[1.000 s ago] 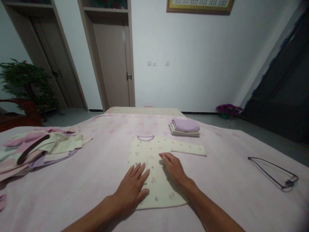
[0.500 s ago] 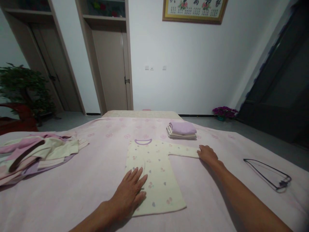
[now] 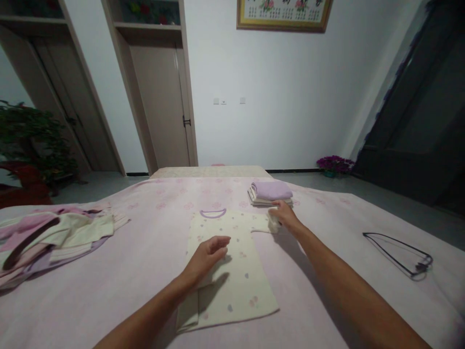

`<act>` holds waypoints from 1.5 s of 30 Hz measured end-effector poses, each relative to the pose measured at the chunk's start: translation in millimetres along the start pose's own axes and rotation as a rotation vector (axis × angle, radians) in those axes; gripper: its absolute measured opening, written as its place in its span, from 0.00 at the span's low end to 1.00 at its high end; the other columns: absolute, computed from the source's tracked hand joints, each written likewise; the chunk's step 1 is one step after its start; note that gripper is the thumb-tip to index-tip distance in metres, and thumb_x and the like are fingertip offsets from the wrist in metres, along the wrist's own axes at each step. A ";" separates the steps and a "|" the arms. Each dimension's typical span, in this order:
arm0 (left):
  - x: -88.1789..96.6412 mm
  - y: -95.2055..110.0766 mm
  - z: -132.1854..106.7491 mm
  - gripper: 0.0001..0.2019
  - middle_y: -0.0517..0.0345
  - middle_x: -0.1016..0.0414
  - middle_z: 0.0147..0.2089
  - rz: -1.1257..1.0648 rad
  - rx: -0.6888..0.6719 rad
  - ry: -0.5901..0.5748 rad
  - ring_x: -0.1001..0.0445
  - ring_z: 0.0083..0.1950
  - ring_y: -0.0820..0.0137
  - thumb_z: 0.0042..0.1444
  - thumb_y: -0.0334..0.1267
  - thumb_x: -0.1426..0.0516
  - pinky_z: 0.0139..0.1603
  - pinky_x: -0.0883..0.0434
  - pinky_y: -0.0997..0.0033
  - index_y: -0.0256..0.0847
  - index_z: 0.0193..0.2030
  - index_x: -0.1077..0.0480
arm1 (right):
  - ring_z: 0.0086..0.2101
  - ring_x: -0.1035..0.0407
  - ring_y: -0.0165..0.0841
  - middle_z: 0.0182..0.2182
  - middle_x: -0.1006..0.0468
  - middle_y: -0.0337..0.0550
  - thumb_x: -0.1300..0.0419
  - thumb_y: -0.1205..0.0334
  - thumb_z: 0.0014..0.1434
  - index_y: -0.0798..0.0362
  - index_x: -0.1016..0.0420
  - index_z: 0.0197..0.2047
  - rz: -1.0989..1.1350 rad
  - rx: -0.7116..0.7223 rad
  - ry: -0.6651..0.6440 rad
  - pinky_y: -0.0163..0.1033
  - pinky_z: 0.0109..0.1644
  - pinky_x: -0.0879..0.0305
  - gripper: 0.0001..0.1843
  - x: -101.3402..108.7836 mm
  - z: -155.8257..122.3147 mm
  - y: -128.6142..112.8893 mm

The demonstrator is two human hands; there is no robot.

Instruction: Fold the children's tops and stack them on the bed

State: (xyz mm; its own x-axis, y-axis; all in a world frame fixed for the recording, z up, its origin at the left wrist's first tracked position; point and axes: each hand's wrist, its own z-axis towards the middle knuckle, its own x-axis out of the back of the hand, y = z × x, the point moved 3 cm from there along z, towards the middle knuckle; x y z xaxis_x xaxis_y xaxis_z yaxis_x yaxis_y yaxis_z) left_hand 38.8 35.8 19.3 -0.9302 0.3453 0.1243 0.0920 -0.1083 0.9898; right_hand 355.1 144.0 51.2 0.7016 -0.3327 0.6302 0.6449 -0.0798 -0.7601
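Note:
A cream long-sleeved shirt (image 3: 236, 261) with small printed motifs and a purple neckband lies flat on the covered surface, neck away from me. My right hand (image 3: 285, 215) pinches the cuff end of its right-side sleeve (image 3: 260, 222), which is lifted and bent back toward the body. Above the shirt's left half hovers my left hand (image 3: 206, 258), its thumb and fingers parted and nothing in them. Below that hand, the other sleeve (image 3: 188, 309) lies along the shirt's left edge, partly hidden by my forearm.
Just beyond my right hand sits a stack of folded clothes (image 3: 271, 190), purple on top. A loose heap of clothes (image 3: 54, 235) lies at the left. On the right rests a thin black frame-like object (image 3: 399, 252). The pink-white cover (image 3: 134, 281) spreads beneath everything.
My right hand has moved left with the cuff, folding the sleeve back from its stretched-out position. My left hand has risen off the shirt. The view has shifted slightly.

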 end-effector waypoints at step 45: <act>127.5 12.6 88.5 0.04 0.60 0.26 0.29 -0.577 0.191 0.815 0.26 0.24 0.77 0.62 0.31 0.43 0.30 0.24 0.77 0.37 0.43 0.29 | 0.70 0.53 0.39 0.71 0.47 0.51 0.62 0.49 0.73 0.53 0.49 0.74 -0.132 0.668 -0.452 0.56 0.73 0.54 0.31 -78.1 -159.0 -4.1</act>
State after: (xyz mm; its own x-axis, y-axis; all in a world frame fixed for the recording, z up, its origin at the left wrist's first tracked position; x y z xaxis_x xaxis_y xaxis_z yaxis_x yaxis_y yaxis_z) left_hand -47.3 160.9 53.8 -0.8032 -0.4504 -0.3899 -0.4583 0.0492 0.8874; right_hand 249.5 20.9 -20.1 0.5697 0.0631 0.8194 0.6752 0.5325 -0.5104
